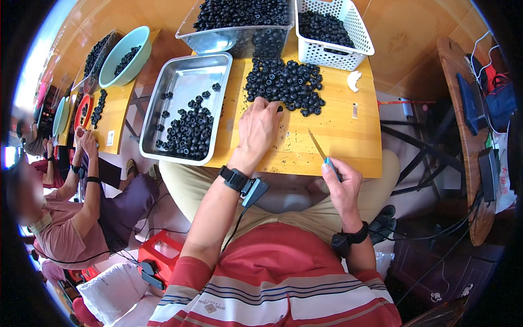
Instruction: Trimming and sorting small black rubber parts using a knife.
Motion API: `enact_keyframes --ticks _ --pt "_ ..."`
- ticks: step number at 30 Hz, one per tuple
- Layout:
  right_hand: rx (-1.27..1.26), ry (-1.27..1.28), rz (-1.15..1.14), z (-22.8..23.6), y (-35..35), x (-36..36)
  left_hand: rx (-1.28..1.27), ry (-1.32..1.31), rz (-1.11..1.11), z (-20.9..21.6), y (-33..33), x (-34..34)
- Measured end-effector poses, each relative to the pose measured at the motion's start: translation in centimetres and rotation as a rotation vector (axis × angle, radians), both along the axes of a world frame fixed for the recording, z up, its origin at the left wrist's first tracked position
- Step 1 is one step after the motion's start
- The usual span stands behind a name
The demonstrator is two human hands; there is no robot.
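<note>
A pile of small black ring-shaped parts (289,82) lies on the yellow wooden table (348,147). My left hand (257,126) is at the pile's near edge, fingers curled, with one small black ring-shaped part (280,109) at its fingertips. In my right hand (342,186) is a knife (317,146) with a narrow blade and a bluish handle; its blade points away and to the left over the tabletop. To the left, a metal tray (226,68) overhangs the table's edge and holds more of these black parts, mostly toward its near right side.
Behind the pile stand a clear plastic bin (231,41) and a white perforated basket (332,59), both holding black parts. A white scrap (353,82) lies at right. Another person (76,218) works at a table to the left, beside a green bowl (143,54).
</note>
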State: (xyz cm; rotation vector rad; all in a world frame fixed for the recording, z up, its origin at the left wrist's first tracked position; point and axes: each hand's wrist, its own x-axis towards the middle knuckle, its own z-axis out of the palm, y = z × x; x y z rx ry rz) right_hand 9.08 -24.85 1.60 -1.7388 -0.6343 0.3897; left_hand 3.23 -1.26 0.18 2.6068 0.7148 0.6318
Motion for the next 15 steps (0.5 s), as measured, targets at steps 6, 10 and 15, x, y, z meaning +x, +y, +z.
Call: enact_keyframes --ticks 6,10,15 --pt "0.021 0.015 -0.002 -0.5 0.2 0.1 0.005 -0.079 -0.075 -0.3 0.2 -0.6" --pt "-0.007 0.032 0.020 -0.3 0.4 0.1 -0.198 -0.102 -0.087 -0.5 -0.5 -1.9" --pt "0.049 0.064 0.062 -0.8 1.1 -0.2 -1.294 -0.504 -0.149 -0.5 -1.3 -3.7"
